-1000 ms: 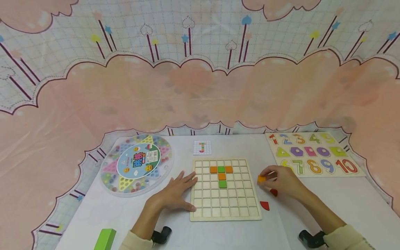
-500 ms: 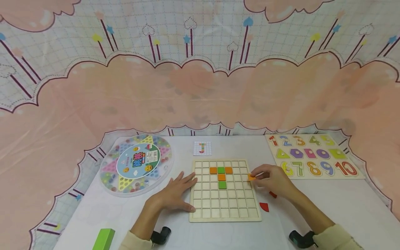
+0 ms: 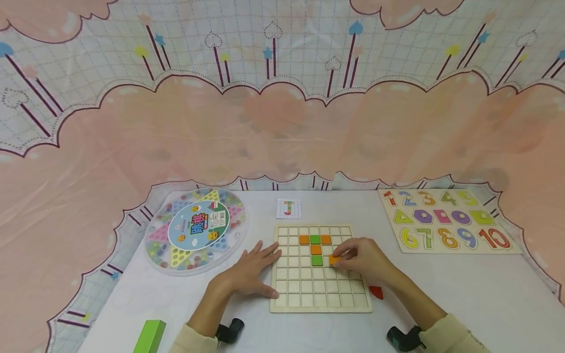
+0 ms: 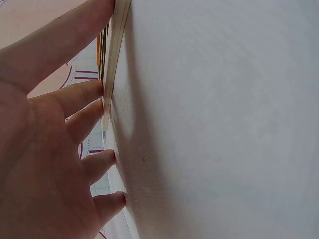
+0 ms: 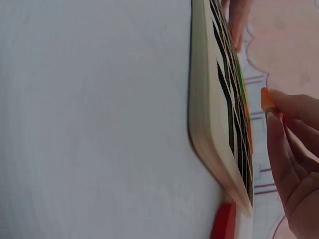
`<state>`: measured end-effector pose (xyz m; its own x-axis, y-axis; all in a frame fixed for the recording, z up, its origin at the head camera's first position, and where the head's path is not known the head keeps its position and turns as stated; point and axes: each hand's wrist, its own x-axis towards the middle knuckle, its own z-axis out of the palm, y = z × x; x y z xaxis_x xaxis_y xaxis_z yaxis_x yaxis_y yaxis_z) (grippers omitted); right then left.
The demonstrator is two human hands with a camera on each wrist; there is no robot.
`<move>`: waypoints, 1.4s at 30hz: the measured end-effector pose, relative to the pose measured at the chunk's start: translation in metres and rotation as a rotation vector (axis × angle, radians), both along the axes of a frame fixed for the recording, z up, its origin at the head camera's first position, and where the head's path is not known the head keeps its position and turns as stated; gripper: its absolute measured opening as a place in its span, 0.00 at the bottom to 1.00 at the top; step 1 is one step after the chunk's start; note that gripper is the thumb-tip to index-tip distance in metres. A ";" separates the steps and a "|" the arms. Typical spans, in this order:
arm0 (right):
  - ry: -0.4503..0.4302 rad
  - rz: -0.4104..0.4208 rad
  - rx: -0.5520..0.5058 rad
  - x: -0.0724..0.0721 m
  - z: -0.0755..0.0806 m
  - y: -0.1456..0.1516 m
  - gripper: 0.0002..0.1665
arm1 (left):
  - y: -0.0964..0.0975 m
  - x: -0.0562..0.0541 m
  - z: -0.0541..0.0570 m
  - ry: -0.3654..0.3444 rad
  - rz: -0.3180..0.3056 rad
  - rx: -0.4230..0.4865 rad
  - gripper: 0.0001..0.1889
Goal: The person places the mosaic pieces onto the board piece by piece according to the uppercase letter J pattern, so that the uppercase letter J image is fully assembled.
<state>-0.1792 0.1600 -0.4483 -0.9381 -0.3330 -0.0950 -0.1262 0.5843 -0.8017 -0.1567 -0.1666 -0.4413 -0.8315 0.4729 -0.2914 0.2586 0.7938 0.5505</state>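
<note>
A wooden grid board (image 3: 309,298) lies flat on the white table, with orange and green square tiles in a T shape near its top. My right hand (image 3: 364,259) pinches an orange square tile (image 3: 334,260) between thumb and fingers, over the board just right of the lower green tile (image 3: 317,261). In the right wrist view, the orange tile (image 5: 265,98) shows above the board's surface. My left hand (image 3: 247,276) rests spread at the board's left edge, thumb and fingertips touching it. In the left wrist view, straight fingers (image 4: 82,97) meet the board's side (image 4: 117,50).
A small pattern card (image 3: 289,208) lies behind the board. At the left is a round Chinese checkers set (image 3: 196,230), with a green block (image 3: 150,336) nearer. A number and shape puzzle (image 3: 450,220) lies back right. One red quarter-round piece (image 3: 376,292) sits beside the board's right edge.
My right hand has carried the orange tile leftward from beside the board to over its grid. My left hand stays at the board's left edge.
</note>
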 end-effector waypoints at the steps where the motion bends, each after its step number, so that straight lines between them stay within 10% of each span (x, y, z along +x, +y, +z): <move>1: -0.003 0.015 -0.009 0.000 -0.001 -0.003 0.10 | 0.000 0.000 0.000 0.001 0.001 0.002 0.53; 42: 0.160 0.159 0.036 0.010 -0.012 -0.038 0.07 | 0.001 -0.001 -0.001 0.000 0.009 0.002 0.53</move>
<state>-0.1687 0.1221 -0.4606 -0.8779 -0.4774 0.0364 -0.3432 0.5744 -0.7432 -0.1575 -0.1652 -0.4425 -0.8357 0.4662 -0.2903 0.2517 0.7949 0.5521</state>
